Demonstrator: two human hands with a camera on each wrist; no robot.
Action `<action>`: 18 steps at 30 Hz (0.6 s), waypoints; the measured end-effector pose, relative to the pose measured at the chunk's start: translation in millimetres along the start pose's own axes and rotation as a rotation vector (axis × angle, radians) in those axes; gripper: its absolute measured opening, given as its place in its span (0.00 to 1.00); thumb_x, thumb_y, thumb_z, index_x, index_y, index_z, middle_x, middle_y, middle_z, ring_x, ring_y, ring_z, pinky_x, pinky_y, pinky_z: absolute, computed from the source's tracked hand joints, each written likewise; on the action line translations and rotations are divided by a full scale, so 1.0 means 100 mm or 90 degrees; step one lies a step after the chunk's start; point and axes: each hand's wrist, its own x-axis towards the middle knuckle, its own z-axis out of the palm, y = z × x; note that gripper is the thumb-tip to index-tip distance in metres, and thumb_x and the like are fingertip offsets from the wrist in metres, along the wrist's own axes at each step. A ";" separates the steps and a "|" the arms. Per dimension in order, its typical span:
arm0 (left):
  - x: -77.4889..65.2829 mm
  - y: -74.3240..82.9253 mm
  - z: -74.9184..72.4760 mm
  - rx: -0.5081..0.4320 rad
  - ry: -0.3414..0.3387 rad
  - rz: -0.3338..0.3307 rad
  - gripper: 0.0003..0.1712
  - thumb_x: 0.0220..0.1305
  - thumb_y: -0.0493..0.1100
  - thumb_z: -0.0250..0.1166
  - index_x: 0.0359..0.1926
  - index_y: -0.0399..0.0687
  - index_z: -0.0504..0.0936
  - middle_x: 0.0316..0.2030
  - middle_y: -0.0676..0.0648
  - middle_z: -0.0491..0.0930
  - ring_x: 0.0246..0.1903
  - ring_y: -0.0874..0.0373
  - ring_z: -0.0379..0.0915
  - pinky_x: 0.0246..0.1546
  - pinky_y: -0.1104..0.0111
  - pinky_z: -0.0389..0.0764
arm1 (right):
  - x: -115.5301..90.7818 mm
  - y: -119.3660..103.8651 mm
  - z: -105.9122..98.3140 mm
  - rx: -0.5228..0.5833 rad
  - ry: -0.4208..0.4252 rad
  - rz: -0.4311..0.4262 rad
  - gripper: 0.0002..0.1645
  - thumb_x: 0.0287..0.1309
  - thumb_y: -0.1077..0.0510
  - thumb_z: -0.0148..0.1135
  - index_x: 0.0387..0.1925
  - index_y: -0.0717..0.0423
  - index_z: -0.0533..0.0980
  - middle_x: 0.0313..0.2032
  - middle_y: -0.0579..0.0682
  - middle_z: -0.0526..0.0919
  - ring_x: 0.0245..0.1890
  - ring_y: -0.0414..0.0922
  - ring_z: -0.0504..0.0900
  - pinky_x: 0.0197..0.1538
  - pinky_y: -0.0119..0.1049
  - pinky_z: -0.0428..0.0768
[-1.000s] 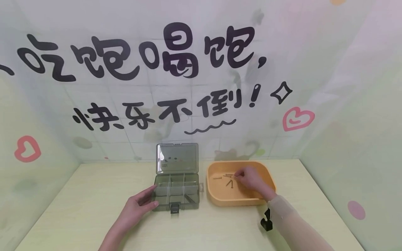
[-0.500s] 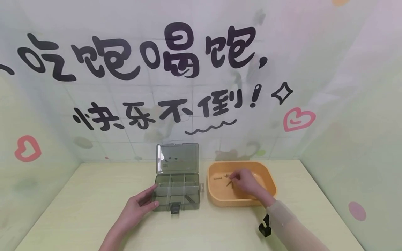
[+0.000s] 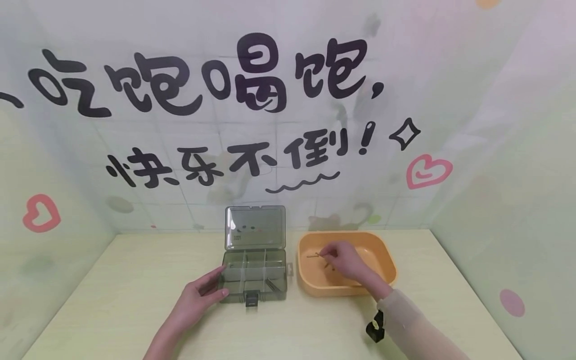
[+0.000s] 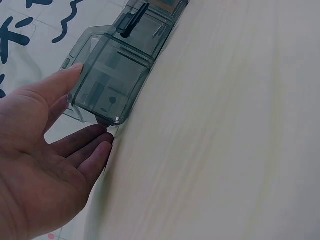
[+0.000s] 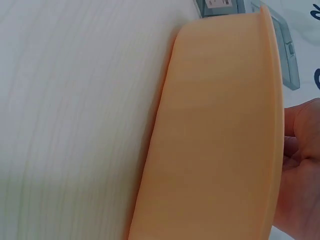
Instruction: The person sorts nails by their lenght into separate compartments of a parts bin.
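Note:
A smoky clear divided box stands on the table with its lid raised. Thin screws lie in its front right compartment. My left hand rests at the box's left side, thumb and index finger touching it; in the left wrist view the other fingers extend loosely by the corner. Inside the orange tray, my right hand pinches a small screw, mostly hidden by the fingertips. Another screw lies just left of it, and more lie partly under the hand.
The tray stands right of the box with a small gap between them, where the box's side tab sticks out. Printed walls enclose the pale table at the back and sides. A black mount hangs by the right sleeve.
My right hand has moved left across the tray, and the screw at its fingertips has shifted slightly left. The left hand and the box have stayed in place.

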 end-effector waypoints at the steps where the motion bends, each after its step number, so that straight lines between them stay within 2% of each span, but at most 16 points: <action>1: 0.00 0.00 0.00 -0.001 0.000 0.002 0.39 0.65 0.42 0.72 0.73 0.39 0.68 0.72 0.30 0.63 0.70 0.35 0.61 0.68 0.59 0.71 | 0.00 -0.01 0.01 0.002 -0.001 0.001 0.07 0.65 0.73 0.60 0.40 0.70 0.83 0.37 0.61 0.87 0.33 0.53 0.85 0.33 0.34 0.85; 6: 0.00 0.01 0.01 -0.004 0.002 0.001 0.39 0.65 0.42 0.72 0.73 0.39 0.68 0.72 0.31 0.63 0.71 0.35 0.61 0.68 0.59 0.70 | -0.02 -0.09 0.05 -0.003 -0.004 -0.033 0.07 0.65 0.73 0.61 0.40 0.69 0.84 0.36 0.59 0.87 0.32 0.49 0.84 0.34 0.35 0.85; 11: 0.01 0.00 0.02 -0.005 0.002 -0.006 0.39 0.65 0.42 0.73 0.74 0.41 0.69 0.73 0.32 0.63 0.71 0.37 0.60 0.68 0.61 0.70 | -0.02 -0.18 0.13 -0.025 0.006 -0.070 0.07 0.64 0.72 0.62 0.38 0.66 0.85 0.37 0.57 0.88 0.35 0.44 0.83 0.39 0.36 0.86; 18: 0.00 0.02 0.01 -0.003 0.003 -0.005 0.39 0.65 0.41 0.72 0.74 0.40 0.68 0.72 0.31 0.63 0.71 0.36 0.61 0.68 0.61 0.71 | -0.01 -0.30 0.24 -0.046 0.011 -0.119 0.08 0.61 0.73 0.62 0.36 0.64 0.86 0.36 0.53 0.88 0.35 0.44 0.83 0.39 0.36 0.85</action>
